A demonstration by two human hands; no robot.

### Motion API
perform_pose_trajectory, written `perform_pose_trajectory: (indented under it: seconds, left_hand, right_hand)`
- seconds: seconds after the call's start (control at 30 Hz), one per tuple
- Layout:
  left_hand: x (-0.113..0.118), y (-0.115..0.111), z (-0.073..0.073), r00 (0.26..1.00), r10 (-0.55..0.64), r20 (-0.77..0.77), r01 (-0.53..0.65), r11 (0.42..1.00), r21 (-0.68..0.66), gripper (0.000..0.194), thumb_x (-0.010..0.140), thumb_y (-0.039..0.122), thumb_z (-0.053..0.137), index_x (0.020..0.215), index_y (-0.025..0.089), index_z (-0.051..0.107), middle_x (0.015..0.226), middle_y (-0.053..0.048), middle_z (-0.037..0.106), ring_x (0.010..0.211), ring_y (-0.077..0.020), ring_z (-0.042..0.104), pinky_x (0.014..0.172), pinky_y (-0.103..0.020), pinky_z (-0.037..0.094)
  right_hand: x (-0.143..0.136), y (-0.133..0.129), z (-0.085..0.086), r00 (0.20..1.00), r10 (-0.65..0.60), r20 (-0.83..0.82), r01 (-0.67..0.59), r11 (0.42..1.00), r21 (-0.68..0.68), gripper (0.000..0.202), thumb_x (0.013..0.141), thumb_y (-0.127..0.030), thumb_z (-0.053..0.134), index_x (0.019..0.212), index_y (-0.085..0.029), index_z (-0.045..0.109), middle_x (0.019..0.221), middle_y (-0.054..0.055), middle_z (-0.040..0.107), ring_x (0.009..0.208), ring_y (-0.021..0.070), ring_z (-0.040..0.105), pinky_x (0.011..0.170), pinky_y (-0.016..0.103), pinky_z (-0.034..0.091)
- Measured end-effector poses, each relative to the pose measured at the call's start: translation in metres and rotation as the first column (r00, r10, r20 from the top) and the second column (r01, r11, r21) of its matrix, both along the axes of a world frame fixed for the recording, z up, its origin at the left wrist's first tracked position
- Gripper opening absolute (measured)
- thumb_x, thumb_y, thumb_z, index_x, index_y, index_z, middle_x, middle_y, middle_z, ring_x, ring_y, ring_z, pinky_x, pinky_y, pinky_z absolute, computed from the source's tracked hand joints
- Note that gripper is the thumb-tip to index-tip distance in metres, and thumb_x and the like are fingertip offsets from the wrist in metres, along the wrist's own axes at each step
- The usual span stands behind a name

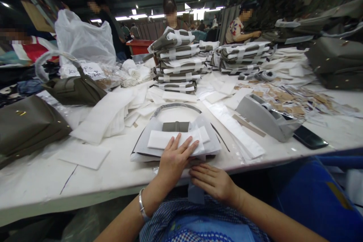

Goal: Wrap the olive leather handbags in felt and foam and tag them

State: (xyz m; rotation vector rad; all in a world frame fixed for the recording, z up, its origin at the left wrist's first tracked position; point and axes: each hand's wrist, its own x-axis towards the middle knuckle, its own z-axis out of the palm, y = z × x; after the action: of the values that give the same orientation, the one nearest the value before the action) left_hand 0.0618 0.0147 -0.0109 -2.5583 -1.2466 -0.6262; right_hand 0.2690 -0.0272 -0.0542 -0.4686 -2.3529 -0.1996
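In front of me on the table lies a grey-green handbag [176, 126] with a wrapped, arched handle [177, 106], largely covered by white wrapping sheet. A white foam pad [161, 140] rests across it. My left hand [176, 157] lies on the pad with fingers spread. Just beyond the table's front edge is my right hand [214, 182], its fingers stretched out side by side; its thumb is hidden. From beneath those fingers hangs a translucent, tape-like strip [196, 193]. Whether it is gripped is not clear.
A grey tape dispenser [261, 115] and a dark phone [310, 138] sit at right. Foam sheets [104, 115] lie left, near unwrapped handbags [28, 124]. Stacked wrapped bags [177, 64] stand behind. A blue bin [309, 196] is below right. Several people work beyond.
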Motion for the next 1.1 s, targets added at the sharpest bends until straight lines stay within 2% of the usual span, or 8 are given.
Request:
perform_pose_trajectory:
  seconds: [0.3, 0.6, 0.67, 0.73, 0.83, 0.93, 1.0, 1.1]
  left_hand:
    - [0.003, -0.003, -0.007, 1.0, 0.024, 0.006, -0.024, 0.999, 0.03, 0.052, 0.096, 0.024, 0.057, 0.145, 0.034, 0.045, 0.147, 0.003, 0.051, 0.139, -0.0335, 0.042, 0.111, -0.055, 0.043]
    - [0.004, -0.002, -0.008, 0.999, 0.032, -0.017, -0.031, 0.999, 0.042, 0.052, 0.097, 0.023, 0.056, 0.146, 0.034, 0.044, 0.148, 0.003, 0.05, 0.139, -0.0339, 0.042, 0.111, -0.055, 0.042]
    - [0.004, -0.002, -0.007, 0.999, 0.031, -0.018, -0.03, 0.999, 0.038, 0.051, 0.097, 0.024, 0.056, 0.146, 0.034, 0.045, 0.148, 0.002, 0.05, 0.138, -0.0341, 0.043, 0.111, -0.055, 0.042]
    - [0.004, -0.002, -0.007, 0.999, 0.03, -0.015, -0.029, 0.999, 0.042, 0.05, 0.097, 0.025, 0.056, 0.145, 0.034, 0.046, 0.148, 0.003, 0.05, 0.138, -0.0344, 0.043, 0.111, -0.055, 0.042]
    - [0.004, -0.001, -0.009, 1.0, 0.022, -0.007, -0.022, 0.998, 0.055, 0.05, 0.096, 0.026, 0.057, 0.145, 0.034, 0.046, 0.147, 0.002, 0.051, 0.138, -0.0345, 0.043, 0.11, -0.055, 0.043]
    - [0.005, 0.0, -0.013, 1.0, 0.018, 0.008, -0.019, 0.994, 0.106, 0.047, 0.095, 0.027, 0.059, 0.142, 0.033, 0.051, 0.144, 0.0, 0.055, 0.136, -0.0348, 0.046, 0.108, -0.056, 0.045]
    - [0.005, 0.0, -0.015, 1.0, 0.018, 0.007, -0.018, 0.989, 0.147, 0.046, 0.096, 0.025, 0.059, 0.14, 0.033, 0.052, 0.141, -0.001, 0.057, 0.134, -0.0349, 0.049, 0.106, -0.056, 0.047]
    - [0.006, 0.001, -0.016, 1.0, 0.026, -0.008, -0.025, 0.985, 0.171, 0.047, 0.095, 0.025, 0.059, 0.141, 0.033, 0.051, 0.141, 0.0, 0.058, 0.132, -0.0345, 0.051, 0.104, -0.055, 0.049]
  right_hand:
    - [0.003, -0.03, 0.013, 0.997, -0.038, -0.073, 0.022, 0.977, -0.211, 0.033, 0.095, -0.007, 0.041, 0.112, -0.013, 0.068, 0.106, 0.009, 0.077, 0.103, 0.0181, 0.072, 0.095, 0.034, 0.059]
    - [0.002, -0.043, 0.01, 0.994, -0.071, -0.082, 0.051, 0.973, -0.226, 0.035, 0.092, -0.008, 0.04, 0.115, -0.015, 0.067, 0.106, 0.009, 0.077, 0.103, 0.018, 0.072, 0.094, 0.033, 0.058]
    - [0.001, -0.044, 0.018, 0.996, -0.065, -0.06, 0.05, 0.974, -0.222, 0.033, 0.094, -0.008, 0.041, 0.111, -0.016, 0.068, 0.102, 0.009, 0.078, 0.098, 0.0187, 0.073, 0.09, 0.033, 0.06]
    - [0.003, -0.039, 0.037, 1.0, -0.003, -0.012, 0.0, 0.974, -0.224, 0.027, 0.096, -0.012, 0.043, 0.104, -0.017, 0.069, 0.092, 0.006, 0.078, 0.088, 0.0171, 0.074, 0.086, 0.031, 0.06]
    - [0.006, -0.011, 0.079, 0.997, 0.071, 0.013, -0.065, 0.958, -0.281, 0.022, 0.1, -0.029, 0.049, 0.105, -0.019, 0.068, 0.094, 0.006, 0.077, 0.089, 0.0164, 0.073, 0.094, 0.033, 0.056]
    - [0.004, 0.041, 0.109, 0.994, -0.106, 0.018, 0.107, 0.952, -0.287, 0.031, 0.099, -0.029, 0.05, 0.124, -0.017, 0.063, 0.12, 0.011, 0.071, 0.115, 0.0212, 0.065, 0.106, 0.042, 0.049]
    - [-0.001, 0.081, 0.112, 0.973, -0.185, 0.141, 0.218, 0.935, -0.279, 0.034, 0.096, -0.024, 0.054, 0.128, -0.015, 0.063, 0.13, 0.014, 0.066, 0.126, 0.0259, 0.058, 0.107, 0.046, 0.048]
    - [-0.007, 0.126, 0.101, 0.936, -0.073, 0.346, 0.177, 0.943, -0.282, 0.027, 0.094, -0.026, 0.06, 0.117, -0.017, 0.071, 0.129, 0.013, 0.067, 0.127, 0.0268, 0.057, 0.106, 0.044, 0.048]
